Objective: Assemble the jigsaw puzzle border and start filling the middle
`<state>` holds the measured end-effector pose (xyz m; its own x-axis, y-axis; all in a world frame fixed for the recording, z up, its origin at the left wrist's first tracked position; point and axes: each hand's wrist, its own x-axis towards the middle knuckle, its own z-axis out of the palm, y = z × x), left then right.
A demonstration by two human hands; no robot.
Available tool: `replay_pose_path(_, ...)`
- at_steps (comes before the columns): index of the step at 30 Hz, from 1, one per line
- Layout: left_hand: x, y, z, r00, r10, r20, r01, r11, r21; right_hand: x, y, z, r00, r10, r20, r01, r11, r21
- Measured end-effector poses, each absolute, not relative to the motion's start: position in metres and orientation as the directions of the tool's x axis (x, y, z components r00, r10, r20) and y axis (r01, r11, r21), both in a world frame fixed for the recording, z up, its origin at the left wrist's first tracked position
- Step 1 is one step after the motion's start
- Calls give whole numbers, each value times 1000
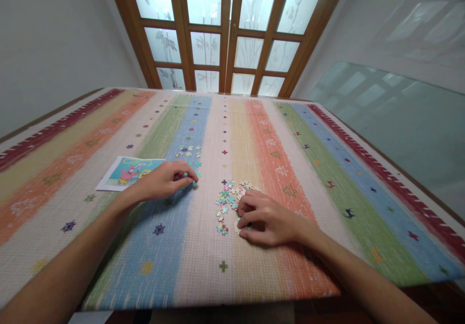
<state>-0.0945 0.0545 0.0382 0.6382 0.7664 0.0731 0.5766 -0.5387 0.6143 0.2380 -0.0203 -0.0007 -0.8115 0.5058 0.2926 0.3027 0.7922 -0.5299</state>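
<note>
My left hand (167, 179) rests on the striped tablecloth (232, 266), its fingertips pinching a small teal puzzle piece (195, 182). Just beyond it lie several sorted puzzle pieces (189, 152) on the blue stripe. My right hand (267, 220) lies palm down at the near edge of a loose pile of puzzle pieces (230, 197), fingers curled over a few of them; whether it grips one I cannot tell. A cartoon reference picture (130, 171) lies flat to the left of my left hand.
The table (428, 203) has a dark red border on its right and left edges. Wooden doors with frosted glass panes (225, 33) stand behind it. A glass panel (407, 115) leans along the right wall.
</note>
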Motion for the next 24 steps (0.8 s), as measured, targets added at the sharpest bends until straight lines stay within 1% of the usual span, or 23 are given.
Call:
replay_pose_path(3,-93,55,33,701,710,63,547,-592,592,238,-20,0,-811,505,295,301,793,-530)
replay_pose_path(5,-90,56,27,712,699,62,545,-607,579,238,-20,1,-810,502,301,297,796,-527)
replay_pose_path(11,-84,55,15,636,766,92,620,-579,529,238,-20,2,-812,498,305,295,801,-522)
replay_pose_path(16,-84,54,14,615,771,164,617,-600,509,238,-21,1,-812,499,302,298,800,-521)
replay_pose_path(21,-84,54,16,590,785,186,626,-591,508,239,-21,1,-790,527,314,315,788,-529)
replay_pose_path(24,-84,54,16,609,772,185,615,-606,505,240,-20,1,-788,532,311,329,790,-518)
